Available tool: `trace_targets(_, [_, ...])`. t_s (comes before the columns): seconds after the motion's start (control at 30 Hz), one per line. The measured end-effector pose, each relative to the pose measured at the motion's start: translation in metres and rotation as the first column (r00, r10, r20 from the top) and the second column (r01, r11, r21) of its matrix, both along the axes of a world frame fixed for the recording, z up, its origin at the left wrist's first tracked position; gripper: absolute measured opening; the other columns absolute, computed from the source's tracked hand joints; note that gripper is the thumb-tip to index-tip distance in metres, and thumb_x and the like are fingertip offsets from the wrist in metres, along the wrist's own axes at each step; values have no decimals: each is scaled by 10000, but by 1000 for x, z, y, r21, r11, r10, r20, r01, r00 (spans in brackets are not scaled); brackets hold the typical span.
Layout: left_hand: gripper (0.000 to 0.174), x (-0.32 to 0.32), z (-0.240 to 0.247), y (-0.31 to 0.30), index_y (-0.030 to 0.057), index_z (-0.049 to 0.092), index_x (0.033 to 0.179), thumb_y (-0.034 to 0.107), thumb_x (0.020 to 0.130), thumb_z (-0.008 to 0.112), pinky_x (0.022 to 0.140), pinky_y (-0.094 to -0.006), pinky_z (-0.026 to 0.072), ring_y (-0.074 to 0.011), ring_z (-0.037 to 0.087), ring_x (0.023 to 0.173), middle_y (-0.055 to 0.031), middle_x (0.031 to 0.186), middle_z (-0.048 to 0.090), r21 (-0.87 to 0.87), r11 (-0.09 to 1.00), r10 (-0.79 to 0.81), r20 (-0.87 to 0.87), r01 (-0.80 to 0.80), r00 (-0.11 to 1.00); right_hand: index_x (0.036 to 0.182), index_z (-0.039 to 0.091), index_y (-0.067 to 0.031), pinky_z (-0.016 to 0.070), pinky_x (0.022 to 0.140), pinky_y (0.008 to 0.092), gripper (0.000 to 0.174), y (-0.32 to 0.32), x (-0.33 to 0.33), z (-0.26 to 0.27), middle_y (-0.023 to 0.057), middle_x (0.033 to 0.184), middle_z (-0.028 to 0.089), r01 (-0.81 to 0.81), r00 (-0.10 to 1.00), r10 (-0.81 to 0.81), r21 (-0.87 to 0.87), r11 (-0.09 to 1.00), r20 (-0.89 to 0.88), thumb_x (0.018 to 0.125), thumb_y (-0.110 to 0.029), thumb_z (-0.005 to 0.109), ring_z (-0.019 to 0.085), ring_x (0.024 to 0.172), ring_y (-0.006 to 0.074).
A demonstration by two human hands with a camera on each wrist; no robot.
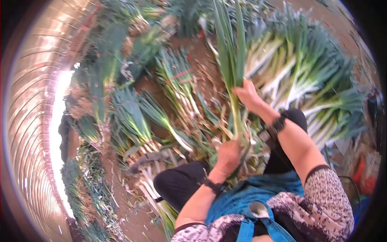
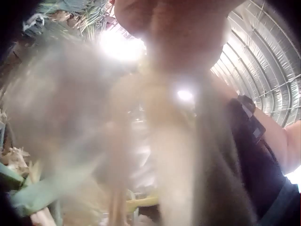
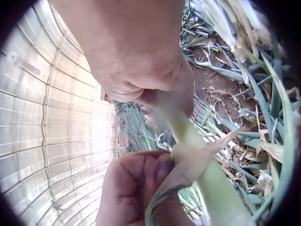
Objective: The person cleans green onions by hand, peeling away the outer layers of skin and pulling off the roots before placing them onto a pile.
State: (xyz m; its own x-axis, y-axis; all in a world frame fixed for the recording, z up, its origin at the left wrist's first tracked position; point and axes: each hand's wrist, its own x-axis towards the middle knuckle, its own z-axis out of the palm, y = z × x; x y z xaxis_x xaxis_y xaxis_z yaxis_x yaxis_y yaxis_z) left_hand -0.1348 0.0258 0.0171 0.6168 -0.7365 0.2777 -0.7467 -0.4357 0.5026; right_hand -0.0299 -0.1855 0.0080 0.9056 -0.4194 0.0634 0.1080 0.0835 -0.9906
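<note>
A long green leek (image 1: 229,60) stands nearly upright in the head view, leaves at the top. My right hand (image 1: 248,97) grips it partway up its stem. Lower down, my left hand (image 1: 229,157) is curled at the stem's pale end. In the right wrist view my right hand (image 3: 136,70) holds the stem (image 3: 216,188) from above, and my left hand (image 3: 136,188) pinches a dry, loose leaf (image 3: 183,172) beside it. The left wrist view is blurred; my left hand (image 2: 178,37) shows at its top, and the fingertips cannot be made out.
A large pile of leeks (image 1: 298,68) lies to the right. Tied bundles (image 1: 181,76) and loose leeks cover the soil at the left and far side. Leaf scraps (image 1: 209,141) litter the ground before my knees. A ribbed plastic wall (image 1: 32,133) curves along the left.
</note>
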Motion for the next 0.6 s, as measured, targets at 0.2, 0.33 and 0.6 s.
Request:
trace_targets(0.2, [217, -4, 1, 46, 7, 638, 956, 128, 787, 700, 586, -304, 484, -174, 609, 619, -124, 757, 638, -6, 921, 353, -405, -389, 843, 952, 624, -4, 504, 607, 327, 190, -7, -3, 20, 85, 816, 636, -84, 983, 153, 503, 860, -98, 776, -53, 676, 611, 729, 173])
trace_targets(0.33, [348, 51, 39, -3, -84, 643, 1004, 197, 812, 716, 659, -238, 468, -102, 579, 713, -97, 830, 676, -181, 810, 281, -715, -558, 640, 994, 615, 0, 549, 616, 359, 201, 10, -11, 22, 98, 854, 651, -153, 962, 258, 596, 788, -94, 801, -25, 663, 647, 731, 200])
trace_targets(0.6, [269, 62, 4, -15, -83, 684, 924, 159, 808, 691, 662, -213, 448, -65, 550, 679, -48, 755, 668, -139, 788, 217, -848, -600, 483, 1119, 551, 27, 555, 782, 394, 265, 13, -21, 28, 130, 976, 637, -255, 930, 363, 596, 761, -65, 858, -11, 584, 659, 878, 269])
